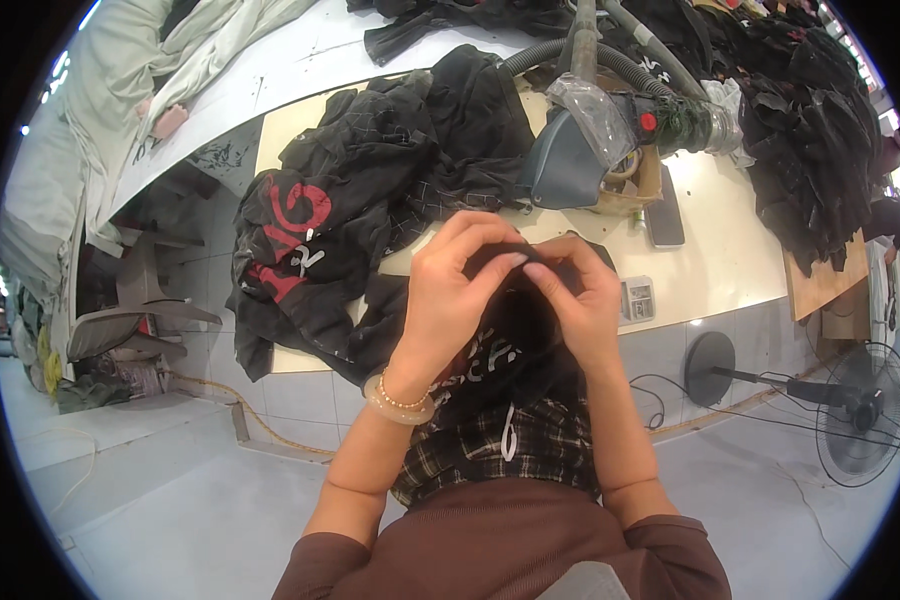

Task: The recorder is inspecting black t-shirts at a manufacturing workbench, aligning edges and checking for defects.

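My left hand [455, 280] and my right hand [585, 300] meet in front of me at the near edge of the table, thumbs almost touching. Between them they pinch a folded edge of a black garment [480, 365] with white lettering, the rest hanging down over my lap. The fingertips behind the fold are partly hidden. Just left of my left hand lies a heap of black garments [370, 165], one with a large red print. Beside my right hand sits a small grey tray [636, 300] with bits in it.
Beyond my hands a dark grey machine head [567, 165] stands partly under clear plastic, with a ribbed hose [615, 57] behind. A dark phone-like slab [663, 221] lies right of it. More black garments [810, 150] hang at right. A fan [860, 410] and a chair [135, 320] flank the table.
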Demonstrator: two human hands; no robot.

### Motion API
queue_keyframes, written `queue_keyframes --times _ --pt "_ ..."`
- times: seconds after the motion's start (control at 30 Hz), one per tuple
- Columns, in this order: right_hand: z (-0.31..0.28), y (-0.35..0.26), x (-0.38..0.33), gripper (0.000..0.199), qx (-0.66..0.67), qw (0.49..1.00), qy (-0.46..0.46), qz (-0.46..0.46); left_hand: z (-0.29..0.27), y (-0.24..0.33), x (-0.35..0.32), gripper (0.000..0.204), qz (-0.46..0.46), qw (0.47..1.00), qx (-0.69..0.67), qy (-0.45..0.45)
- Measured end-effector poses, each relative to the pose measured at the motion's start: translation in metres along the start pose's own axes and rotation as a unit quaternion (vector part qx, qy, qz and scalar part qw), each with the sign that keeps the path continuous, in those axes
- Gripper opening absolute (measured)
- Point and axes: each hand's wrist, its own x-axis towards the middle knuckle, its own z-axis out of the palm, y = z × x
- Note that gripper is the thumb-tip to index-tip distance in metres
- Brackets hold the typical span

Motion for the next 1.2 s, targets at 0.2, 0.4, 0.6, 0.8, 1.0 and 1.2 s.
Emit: queue_keyframes --times 0.2,0.4,0.6,0.8,1.0,1.2 --pt "0.011 -0.005 0.003 0.014 -0.004 0.996 0.092 -0.005 0.013 0.009 0.003 0.011 -0.117 0.987 -0.089 0.061" --pt "0.021 -0.005 0.007 0.017 0.000 0.989 0.145 0.009 0.018 0.005 0.009 0.014 -0.097 0.984 -0.091 0.119" --pt "0.025 -0.007 0.010 0.017 0.008 0.985 0.170 -0.003 0.022 0.000 0.012 0.015 -0.072 0.984 -0.083 0.143" --pt "0.024 -0.008 0.012 0.016 0.006 0.985 0.171 0.001 0.023 0.002 0.013 0.015 -0.075 0.982 -0.085 0.148" --pt "0.023 -0.010 0.012 0.015 0.018 0.985 0.170 0.007 0.022 0.006 0.014 0.014 -0.106 0.981 -0.093 0.136" --pt "0.022 -0.010 0.012 0.016 -0.012 0.986 0.168 0.003 0.018 -0.002 0.013 0.014 -0.103 0.986 -0.063 0.118"
